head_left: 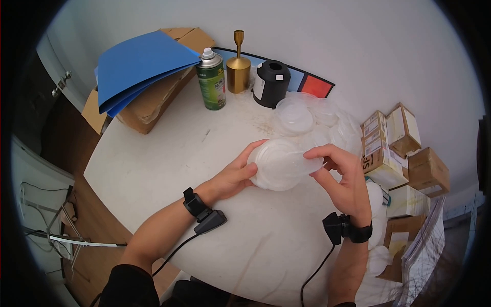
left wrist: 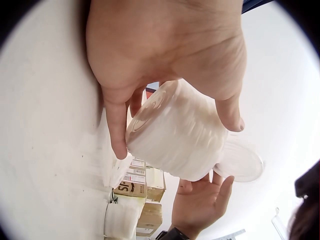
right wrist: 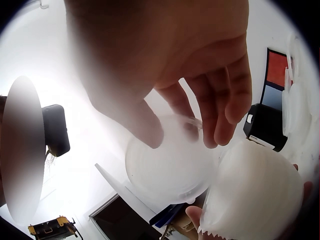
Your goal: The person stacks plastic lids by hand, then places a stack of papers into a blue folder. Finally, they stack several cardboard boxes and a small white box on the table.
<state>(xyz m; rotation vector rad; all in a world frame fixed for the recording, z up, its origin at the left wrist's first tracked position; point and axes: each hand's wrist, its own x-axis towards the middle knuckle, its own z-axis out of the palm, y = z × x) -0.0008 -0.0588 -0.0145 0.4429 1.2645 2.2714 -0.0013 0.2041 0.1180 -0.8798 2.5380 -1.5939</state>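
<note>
My left hand (head_left: 232, 178) grips a thick stack of round translucent plastic lids (head_left: 263, 176) above the white table, with the thumb over the top lid's edge. In the left wrist view the stack (left wrist: 180, 135) lies tilted between thumb and fingers. A single lid (head_left: 299, 163) is pinched at its edge by the thumb and fingers of my right hand (head_left: 345, 176). This lid overlaps the stack's top in the head view. In the right wrist view, the lid (right wrist: 167, 165) appears beside the stack (right wrist: 255, 192), held by its rim.
More clear lids (head_left: 332, 123) lie heaped at the table's back right. Along the back stand a black cylinder (head_left: 272, 84), a gold candlestick (head_left: 238, 71) and a green spray can (head_left: 211, 84). Blue folders (head_left: 143, 66) rest on a cardboard box (head_left: 158, 102). Boxes (head_left: 404, 138) are stacked at right.
</note>
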